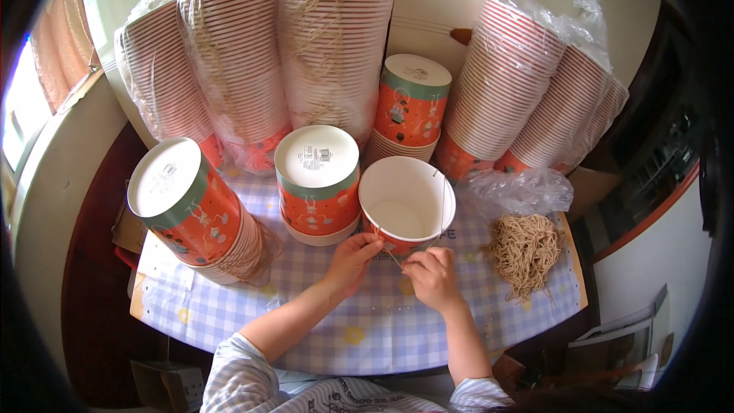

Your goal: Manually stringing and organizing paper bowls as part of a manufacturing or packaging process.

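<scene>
A white-lined orange paper bucket (370, 203) stands upright, mouth up, at the middle of the table. A thin beige cord (446, 214) passes through the far right of its rim and crosses the mouth toward me. Against the bucket's near outer wall, my left hand (350, 264) is closed, pinching the cord where it comes out below the rim. My right hand (433, 279) is closed on the cord just to the right, in front of the bucket. A short length of cord runs between the two hands. The fingertips partly hide what they grip.
Upside-down bucket stacks stand left (183, 206), centre (317, 176) and behind (413, 107). Tall plastic-wrapped bucket stacks (336, 46) line the back, with more at right (505, 69). A heap of beige cords (526, 256) and crumpled plastic (520, 191) lie right on the checked tablecloth (359, 321).
</scene>
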Available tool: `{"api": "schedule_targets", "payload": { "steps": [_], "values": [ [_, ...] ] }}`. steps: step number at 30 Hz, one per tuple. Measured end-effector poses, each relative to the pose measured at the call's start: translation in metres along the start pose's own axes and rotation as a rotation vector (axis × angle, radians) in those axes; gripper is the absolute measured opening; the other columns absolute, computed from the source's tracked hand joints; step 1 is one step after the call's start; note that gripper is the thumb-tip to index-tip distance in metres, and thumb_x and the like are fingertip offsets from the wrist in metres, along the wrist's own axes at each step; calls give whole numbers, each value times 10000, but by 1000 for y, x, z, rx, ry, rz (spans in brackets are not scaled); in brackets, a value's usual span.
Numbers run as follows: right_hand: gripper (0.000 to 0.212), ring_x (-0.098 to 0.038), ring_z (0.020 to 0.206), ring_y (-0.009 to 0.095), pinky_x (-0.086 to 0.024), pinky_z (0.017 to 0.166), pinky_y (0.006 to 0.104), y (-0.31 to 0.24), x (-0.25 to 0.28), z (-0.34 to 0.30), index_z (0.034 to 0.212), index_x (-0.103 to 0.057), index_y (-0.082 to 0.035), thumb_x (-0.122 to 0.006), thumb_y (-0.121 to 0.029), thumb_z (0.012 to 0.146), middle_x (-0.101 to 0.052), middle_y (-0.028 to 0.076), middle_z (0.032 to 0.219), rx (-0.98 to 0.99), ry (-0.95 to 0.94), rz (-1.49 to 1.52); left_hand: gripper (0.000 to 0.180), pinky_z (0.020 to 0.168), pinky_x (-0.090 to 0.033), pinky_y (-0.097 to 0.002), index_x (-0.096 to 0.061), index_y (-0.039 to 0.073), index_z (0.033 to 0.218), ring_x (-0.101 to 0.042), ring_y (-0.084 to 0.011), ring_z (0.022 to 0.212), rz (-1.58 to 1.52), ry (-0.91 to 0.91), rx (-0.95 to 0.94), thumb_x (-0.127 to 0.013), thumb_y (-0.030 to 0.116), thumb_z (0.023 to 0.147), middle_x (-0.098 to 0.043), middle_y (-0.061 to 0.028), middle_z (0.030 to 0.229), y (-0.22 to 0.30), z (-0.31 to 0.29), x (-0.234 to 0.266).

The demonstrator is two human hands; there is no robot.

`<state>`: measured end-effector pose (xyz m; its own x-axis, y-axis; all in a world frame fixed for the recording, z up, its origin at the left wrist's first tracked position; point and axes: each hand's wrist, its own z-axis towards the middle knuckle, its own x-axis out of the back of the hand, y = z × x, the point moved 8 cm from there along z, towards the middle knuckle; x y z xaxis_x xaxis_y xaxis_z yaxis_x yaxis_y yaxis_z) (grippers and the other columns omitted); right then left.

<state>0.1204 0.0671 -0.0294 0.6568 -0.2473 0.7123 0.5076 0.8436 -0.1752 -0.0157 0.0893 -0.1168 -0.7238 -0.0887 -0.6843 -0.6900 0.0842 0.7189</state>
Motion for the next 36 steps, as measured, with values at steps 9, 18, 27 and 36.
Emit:
{"api": "schedule_targets", "payload": {
  "steps": [9,18,27,36],
  "values": [
    [130,-457,837,187,-314,752,350,-7,-5,0,715,-602,-142,-684,-176,620,-553,-41,814,-36,-43,-81,41,746,-397,-212,-594,67,839,-514,-70,797,219,16,-1,-605,68,799,-585,12,848,-18,2,12],
    [89,-507,735,174,-350,688,344,-9,-13,0,640,-569,-127,-635,-182,663,-550,-19,646,0,-47,-74,57,708,-404,-191,-571,54,865,-507,-62,792,374,-154,-66,-590,68,813,-571,16,838,-30,-11,0],
    [61,-506,679,178,-342,688,337,-9,-8,2,586,-563,-112,-615,-131,611,-548,-14,605,7,-44,2,185,793,-421,-224,-568,-2,1038,-533,-96,875,217,-140,-110,-515,63,872,-602,-49,965,-19,-17,-10],
    [121,-495,687,154,-337,687,352,-16,-10,2,576,-548,-141,-633,-176,655,-516,-29,579,42,-39,-43,222,809,-426,-253,-576,-7,1049,-524,-108,917,86,-134,27,-521,129,884,-599,-56,1014,-28,-17,-8]
  ]
}}
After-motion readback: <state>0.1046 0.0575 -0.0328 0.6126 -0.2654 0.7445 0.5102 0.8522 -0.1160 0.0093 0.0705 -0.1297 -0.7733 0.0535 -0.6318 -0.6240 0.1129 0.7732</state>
